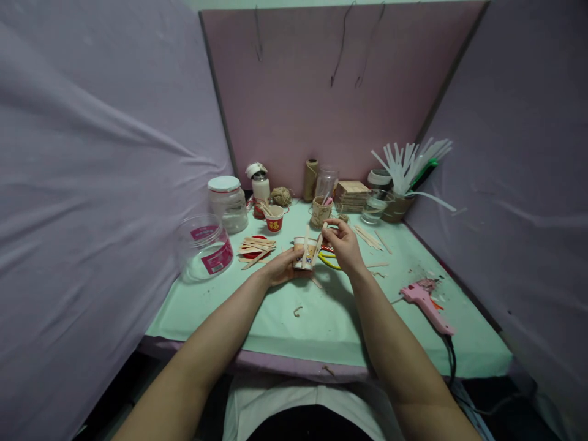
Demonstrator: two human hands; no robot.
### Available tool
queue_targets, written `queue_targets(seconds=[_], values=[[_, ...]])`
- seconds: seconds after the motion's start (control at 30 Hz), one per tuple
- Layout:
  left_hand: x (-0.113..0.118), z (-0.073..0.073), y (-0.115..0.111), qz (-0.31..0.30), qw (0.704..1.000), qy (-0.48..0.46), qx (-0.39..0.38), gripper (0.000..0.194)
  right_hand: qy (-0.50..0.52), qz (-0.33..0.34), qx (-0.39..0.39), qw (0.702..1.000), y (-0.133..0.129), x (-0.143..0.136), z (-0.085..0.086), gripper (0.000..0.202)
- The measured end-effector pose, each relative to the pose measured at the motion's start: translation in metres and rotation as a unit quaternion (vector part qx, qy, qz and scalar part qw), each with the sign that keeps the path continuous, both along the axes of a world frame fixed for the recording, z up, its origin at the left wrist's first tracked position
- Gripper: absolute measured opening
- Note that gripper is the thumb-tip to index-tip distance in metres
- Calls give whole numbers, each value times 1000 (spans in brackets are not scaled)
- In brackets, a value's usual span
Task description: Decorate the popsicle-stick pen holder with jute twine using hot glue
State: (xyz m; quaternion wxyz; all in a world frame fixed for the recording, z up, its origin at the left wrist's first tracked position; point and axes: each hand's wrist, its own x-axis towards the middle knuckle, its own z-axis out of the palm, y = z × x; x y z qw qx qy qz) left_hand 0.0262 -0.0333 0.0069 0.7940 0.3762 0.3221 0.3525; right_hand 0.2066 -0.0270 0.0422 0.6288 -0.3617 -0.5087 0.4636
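Note:
A small paper cup (299,264) with a printed pattern is held above the middle of the table by my left hand (283,268), its fingers around the cup's left side and base. One wooden stick (305,240) stands upright against the cup. My right hand (342,240) pinches the upper end of another wooden stick (318,246), which leans slightly along the cup's right side. Yellow-handled scissors (329,262) lie just behind and beneath my right hand, partly hidden.
Wooden sticks on a red lid (255,247) and a clear tub (204,251) stand left. A pink glue gun (428,306) lies right, its cord over the front edge. Along the back are a red cup (274,220), a twine-wrapped cup (320,214) and white glue sticks (404,168).

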Motion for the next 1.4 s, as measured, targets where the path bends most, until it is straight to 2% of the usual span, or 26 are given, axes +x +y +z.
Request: queue_targets(seconds=[0.23,0.63,1.0,1.4], values=[[1,2,-1,1,1000,1,-12,35,-3,-19,-17,1000,4,-4,-5,38],[2,2,-3,4,1000,-13,-18,29,-17,-51,-48,997,-1,-7,-1,33],[1,2,-2,-1,1000,-3,-16,34,-1,-62,-64,996,6,-3,-8,34],[1,4,-4,3,1000,-7,-11,37,-49,-63,-37,996,0,-5,-3,36]])
